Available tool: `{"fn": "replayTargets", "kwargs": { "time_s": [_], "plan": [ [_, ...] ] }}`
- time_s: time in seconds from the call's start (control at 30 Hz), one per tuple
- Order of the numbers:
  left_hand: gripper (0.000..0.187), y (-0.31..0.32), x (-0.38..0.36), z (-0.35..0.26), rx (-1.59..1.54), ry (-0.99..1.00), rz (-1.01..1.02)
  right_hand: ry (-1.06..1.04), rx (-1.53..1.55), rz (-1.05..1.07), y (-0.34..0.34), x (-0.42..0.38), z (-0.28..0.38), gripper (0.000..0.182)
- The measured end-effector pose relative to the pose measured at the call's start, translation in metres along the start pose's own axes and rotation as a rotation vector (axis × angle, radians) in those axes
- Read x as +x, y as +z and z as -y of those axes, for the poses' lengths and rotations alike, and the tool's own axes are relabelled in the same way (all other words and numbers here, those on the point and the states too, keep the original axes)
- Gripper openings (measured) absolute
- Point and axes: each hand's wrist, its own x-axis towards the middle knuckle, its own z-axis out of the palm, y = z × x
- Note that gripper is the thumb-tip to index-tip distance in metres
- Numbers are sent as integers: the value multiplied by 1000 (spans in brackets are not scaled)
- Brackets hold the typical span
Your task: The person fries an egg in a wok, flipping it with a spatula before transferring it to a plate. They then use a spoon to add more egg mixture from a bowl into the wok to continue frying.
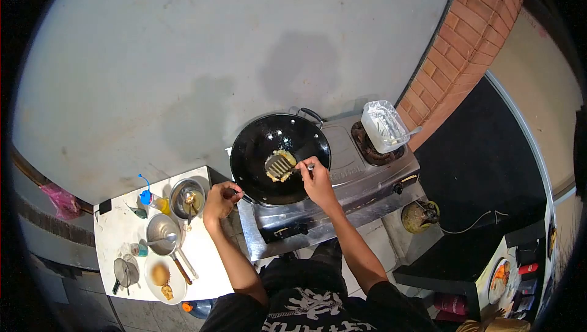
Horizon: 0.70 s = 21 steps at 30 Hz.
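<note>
A black wok [257, 142] sits on the left burner of a metal gas stove [348, 191]. Inside it lies a yellowish, browned piece of food [288, 156], with the slotted head of a spatula [280, 166] over it. My right hand [317, 184] is closed on the spatula's handle above the wok's right side. At the wok's lower left edge is my left hand [221, 200], its fingers curled by the near handle; the fingertips seem to pinch the handle.
A clear plastic container [384, 127] with a spoon rests over the right burner. On the white table [208, 265] at left stand metal bowls [189, 197], bottles, a strainer [125, 272] and a plate [177, 286] with food. A gas cylinder [419, 217] stands below right.
</note>
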Motion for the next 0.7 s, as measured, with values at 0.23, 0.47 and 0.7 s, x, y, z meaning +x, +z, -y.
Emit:
{"fn": "replayTargets", "kwargs": {
  "time_s": [0.23, 0.47, 0.7],
  "plan": [
    [13, 2, -1, 5, -73, 62, -40, -39, -62, 19, 5, -2, 2, 13],
    [14, 4, 1, 14, -116, 42, -36, -18, 0, 43, 0, -9, 3, 13],
    [15, 3, -4, -2, -35, 60, -52, 53, 118, 23, 3, -13, -2, 9]
  ]
}}
